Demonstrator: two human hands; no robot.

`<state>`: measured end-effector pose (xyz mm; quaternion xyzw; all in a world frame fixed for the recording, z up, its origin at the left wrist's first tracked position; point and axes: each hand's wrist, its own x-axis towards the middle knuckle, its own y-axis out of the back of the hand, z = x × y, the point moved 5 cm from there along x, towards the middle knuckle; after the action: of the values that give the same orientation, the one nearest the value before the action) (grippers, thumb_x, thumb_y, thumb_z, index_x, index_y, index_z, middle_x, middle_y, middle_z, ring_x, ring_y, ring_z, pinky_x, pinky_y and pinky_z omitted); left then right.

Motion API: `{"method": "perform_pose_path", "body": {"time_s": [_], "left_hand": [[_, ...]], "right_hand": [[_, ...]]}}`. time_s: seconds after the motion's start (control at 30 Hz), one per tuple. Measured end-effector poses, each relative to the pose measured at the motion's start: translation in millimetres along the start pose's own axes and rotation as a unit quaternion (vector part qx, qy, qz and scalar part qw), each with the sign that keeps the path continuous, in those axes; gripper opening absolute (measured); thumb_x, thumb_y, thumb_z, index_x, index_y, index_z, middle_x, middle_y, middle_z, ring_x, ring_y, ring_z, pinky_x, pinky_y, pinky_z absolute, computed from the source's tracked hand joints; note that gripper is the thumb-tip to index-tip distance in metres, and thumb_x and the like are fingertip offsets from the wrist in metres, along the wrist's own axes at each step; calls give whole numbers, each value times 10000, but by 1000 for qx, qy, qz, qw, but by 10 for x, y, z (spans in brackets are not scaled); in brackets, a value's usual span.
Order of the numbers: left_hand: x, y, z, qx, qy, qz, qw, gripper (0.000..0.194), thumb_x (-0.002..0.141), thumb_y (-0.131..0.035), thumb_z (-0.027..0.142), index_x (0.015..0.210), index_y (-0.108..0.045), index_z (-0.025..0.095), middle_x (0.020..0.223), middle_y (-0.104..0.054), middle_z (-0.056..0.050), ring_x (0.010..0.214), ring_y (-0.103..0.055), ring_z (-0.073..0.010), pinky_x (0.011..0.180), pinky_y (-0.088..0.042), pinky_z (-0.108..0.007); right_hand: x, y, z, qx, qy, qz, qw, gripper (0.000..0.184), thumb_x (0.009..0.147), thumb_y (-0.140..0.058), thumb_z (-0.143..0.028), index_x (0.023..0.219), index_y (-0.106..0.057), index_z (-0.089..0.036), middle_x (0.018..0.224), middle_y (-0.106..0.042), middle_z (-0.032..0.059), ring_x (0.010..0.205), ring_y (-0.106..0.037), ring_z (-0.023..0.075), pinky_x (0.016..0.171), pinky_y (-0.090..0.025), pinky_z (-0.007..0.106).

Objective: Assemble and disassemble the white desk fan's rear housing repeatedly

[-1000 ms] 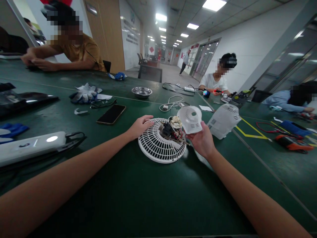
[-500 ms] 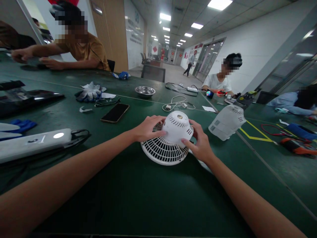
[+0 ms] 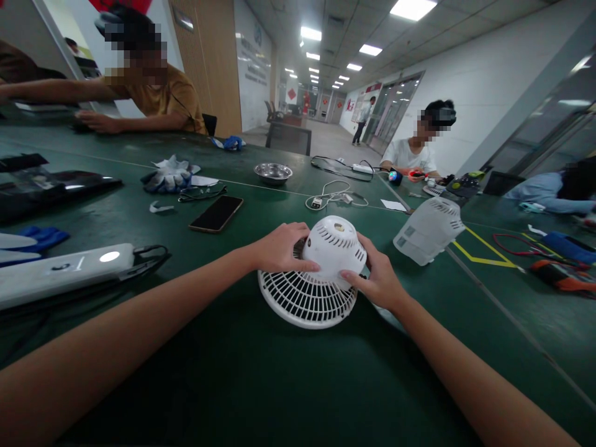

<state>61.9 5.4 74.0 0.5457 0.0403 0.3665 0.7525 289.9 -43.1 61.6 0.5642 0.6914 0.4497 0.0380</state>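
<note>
A white fan head (image 3: pixel 333 251) rests grille-down on the green table (image 3: pixel 288 385), its vented motor housing upward. Below the housing spreads the round slatted grille (image 3: pixel 307 302). On the housing's left side, my left hand (image 3: pixel 285 248) is closed, thumb across the front and fingers partly hidden behind. From the right, my right hand (image 3: pixel 378 273) grips the same housing, thumb at its lower front. A pale flat piece lies partly hidden under my right wrist. Standing to the right is a white vented plastic housing (image 3: pixel 427 231), apart from both hands.
A phone (image 3: pixel 216 213), a metal bowl (image 3: pixel 273 173) and a white cable (image 3: pixel 333 197) lie beyond my hands. Gloves (image 3: pixel 170 175) and a white power bank-like device (image 3: pixel 69 273) are left. At right lies an orange-black tool (image 3: pixel 563 275). Other people sit around the table.
The fan head has moved slightly toward me and tilted a little, both hands still holding it. Across the table, a person's arm has stretched further left.
</note>
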Motion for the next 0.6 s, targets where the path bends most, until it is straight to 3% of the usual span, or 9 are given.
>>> {"method": "perform_pose_path", "body": {"time_s": [0.6], "left_hand": [[-8, 9, 2, 14, -13, -2, 1000, 712, 827, -659, 727, 1234, -673, 143, 1246, -677, -156, 1103, -628, -325, 938, -443, -476]], "right_hand": [[21, 17, -24, -42, 11, -19, 999, 917, 847, -774, -507, 1618, -342, -261, 1529, -570, 159, 1294, -624, 395, 1041, -538, 643]]}}
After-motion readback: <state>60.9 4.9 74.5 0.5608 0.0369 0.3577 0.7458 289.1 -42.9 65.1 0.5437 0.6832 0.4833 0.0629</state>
